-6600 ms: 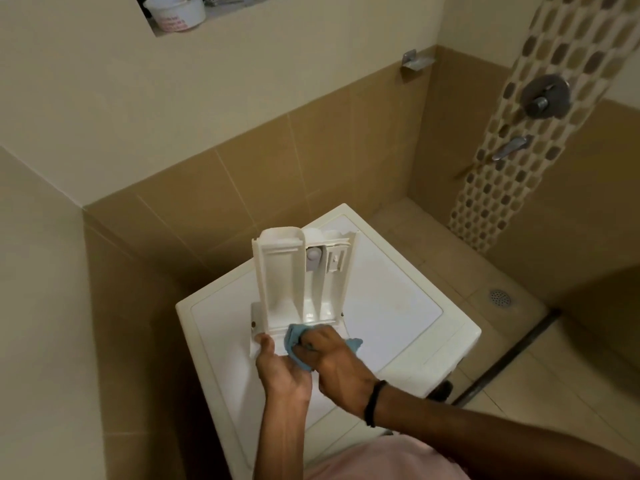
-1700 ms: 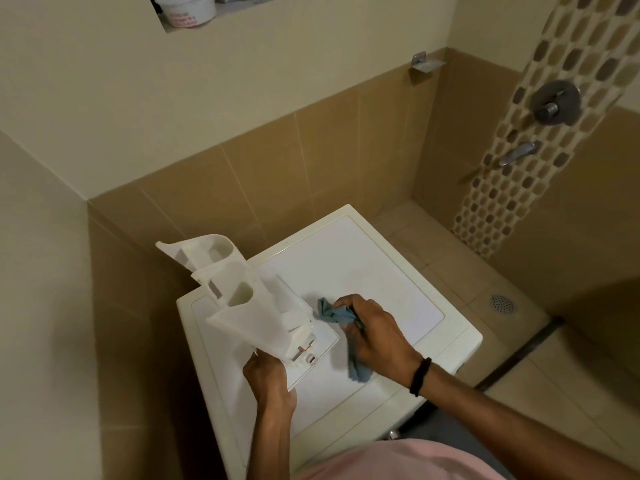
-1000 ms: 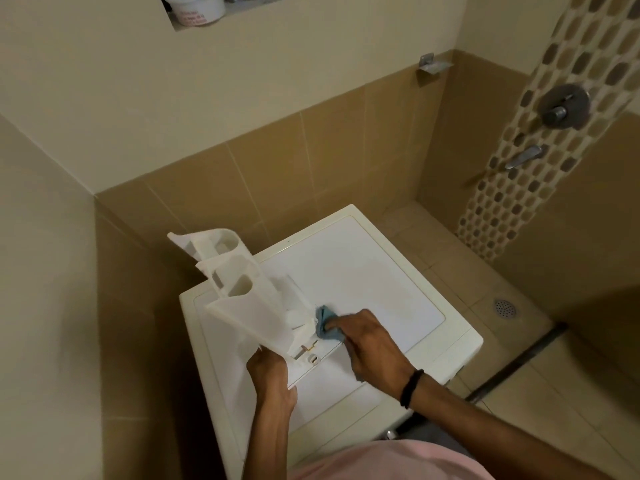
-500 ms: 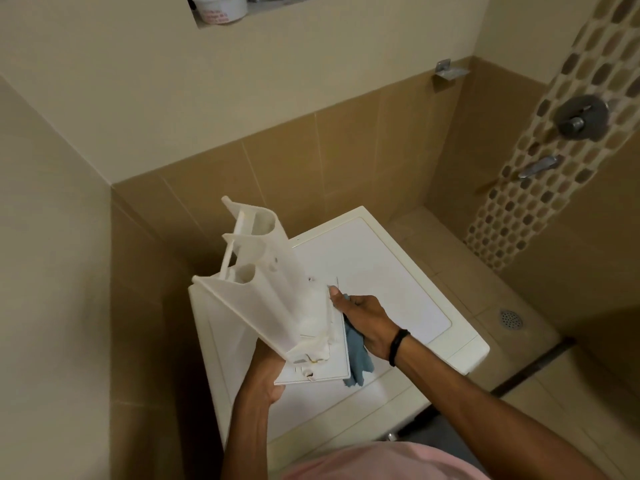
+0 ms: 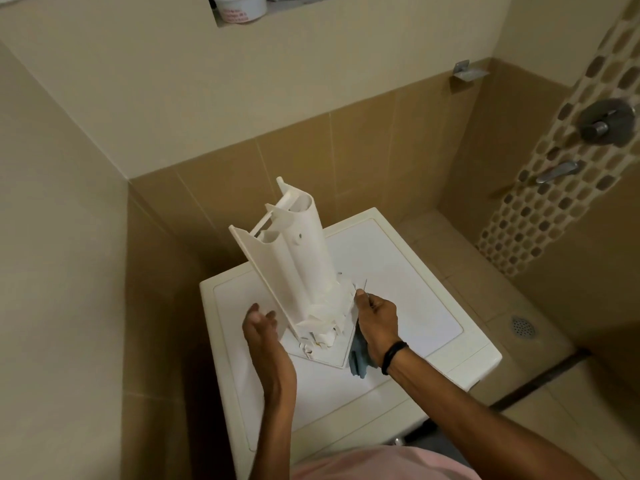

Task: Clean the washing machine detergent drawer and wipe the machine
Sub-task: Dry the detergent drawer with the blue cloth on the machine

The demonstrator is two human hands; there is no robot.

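The white plastic detergent drawer (image 5: 298, 268) stands on end above the white washing machine (image 5: 408, 306), underside towards me, its flat front panel lowest. My right hand (image 5: 377, 322) grips the right edge of that panel. A blue cloth (image 5: 357, 358) hangs from under the same hand. My left hand (image 5: 265, 332) is just left of the drawer's side wall, its fingers loosely curled and holding nothing. The drawer's compartments face away from me and are hidden.
Tiled walls close in the machine on the left and behind. To the right are the shower floor with a drain (image 5: 523, 326), a shower valve (image 5: 606, 126) and a small wall shelf (image 5: 467, 72). A white tub (image 5: 239, 8) sits in a wall niche above.
The drawer has swung from leaning left to almost upright. My left hand has let go of its base and moved beside it. My right hand has taken the panel's edge, cloth still under it.
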